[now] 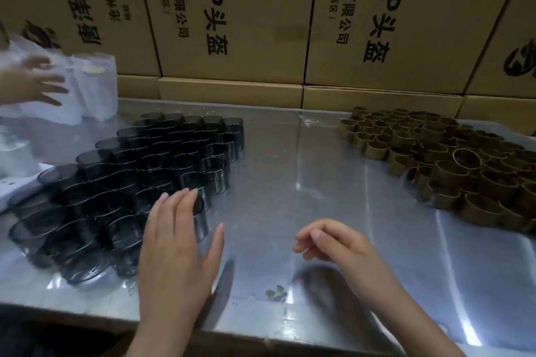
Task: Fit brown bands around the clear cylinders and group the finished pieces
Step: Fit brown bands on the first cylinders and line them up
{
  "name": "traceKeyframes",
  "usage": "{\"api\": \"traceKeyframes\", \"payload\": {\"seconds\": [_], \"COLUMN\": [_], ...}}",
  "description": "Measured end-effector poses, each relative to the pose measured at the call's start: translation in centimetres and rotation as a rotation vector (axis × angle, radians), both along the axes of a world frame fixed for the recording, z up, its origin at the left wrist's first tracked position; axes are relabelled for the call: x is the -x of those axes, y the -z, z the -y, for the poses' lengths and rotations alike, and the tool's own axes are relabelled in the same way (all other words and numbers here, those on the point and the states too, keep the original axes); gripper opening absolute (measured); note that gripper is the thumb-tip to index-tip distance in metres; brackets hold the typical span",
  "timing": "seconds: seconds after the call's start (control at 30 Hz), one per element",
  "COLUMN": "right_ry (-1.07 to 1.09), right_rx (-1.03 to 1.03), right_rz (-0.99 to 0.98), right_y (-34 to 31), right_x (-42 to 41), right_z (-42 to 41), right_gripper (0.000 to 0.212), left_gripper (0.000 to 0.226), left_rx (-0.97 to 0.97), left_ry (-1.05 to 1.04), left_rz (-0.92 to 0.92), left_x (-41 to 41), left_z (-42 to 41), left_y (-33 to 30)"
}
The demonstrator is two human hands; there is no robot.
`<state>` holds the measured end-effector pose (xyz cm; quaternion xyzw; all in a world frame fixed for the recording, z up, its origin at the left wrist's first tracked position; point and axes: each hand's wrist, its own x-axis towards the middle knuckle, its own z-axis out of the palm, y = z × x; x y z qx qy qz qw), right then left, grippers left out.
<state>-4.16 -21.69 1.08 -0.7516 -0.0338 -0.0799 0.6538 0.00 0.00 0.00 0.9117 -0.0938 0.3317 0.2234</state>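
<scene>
- Left hand (177,243) is flat with straight fingers, laid against the near-right edge of the cluster of dark-tinted clear plastic cylinders (139,180). Fingertips touch the top of one cylinder at that corner, not wrapped around anything.
- Right hand (327,240) hovers over the bare middle of the shiny metal table (290,159), fingers loosely curled, holding nothing as far as I can see.
- The cylinders stand upright, packed close in rows on the left half of the table, running from the near edge to the back.
- The brown cardboard bands (452,159) sit in a big pile on the right side, well apart from the cylinders. At least one ring in there looks bigger with a light rim; can't tell if it's a finished piece.
- Another person's hand (32,84) is at the far left, on a white plastic-wrapped bundle (87,87), pretty blurry.
- Printed cardboard boxes (232,17) are stacked like a wall behind the table.
</scene>
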Motion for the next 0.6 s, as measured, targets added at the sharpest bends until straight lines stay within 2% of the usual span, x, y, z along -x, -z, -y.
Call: {"api": "traceKeyframes", "payload": {"seconds": [0.1,0.2,0.27,0.37,0.5,0.57,0.6], "right_ry": [0.008,0.017,0.021,-0.032,-0.144,-0.087,-0.022], "right_rx": [0.04,0.057,0.046,0.103,0.256,0.258,0.229], "right_rz": [-0.019,-0.036,-0.03,-0.021,0.064,0.162,0.192], "right_y": [0.3,1.0,1.2,0.8,0.1,-0.4,-0.7], "right_x": [-2.0,-3.3,-3.7,-4.5,-5.6,-6.4,-6.8], "right_z": [-0.3,-0.5,-0.3,0.0,1.3,2.3,3.0], "right_gripper": [0.031,0.029,0.025,0.02,0.065,0.073,0.071], "left_gripper": [0.048,0.035,0.032,0.031,0.026,0.024,0.024], "left_rx": [-0.074,-0.062,-0.016,0.028,0.057,0.063,0.055], "left_ry": [-0.084,-0.066,-0.004,0.227,0.565,0.669,0.705], "left_rz": [-0.107,-0.155,-0.12,-0.062,0.094,0.166,0.198], "left_x": [-1.2,-1.3,-1.2,-1.8,-3.7,-5.0,-5.6], "left_z": [-0.1,0.2,0.6,2.1,6.8,9.4,10.5], "left_y": [-0.2,0.0,-0.1,-0.6,-2.3,-3.0,-3.1]}}
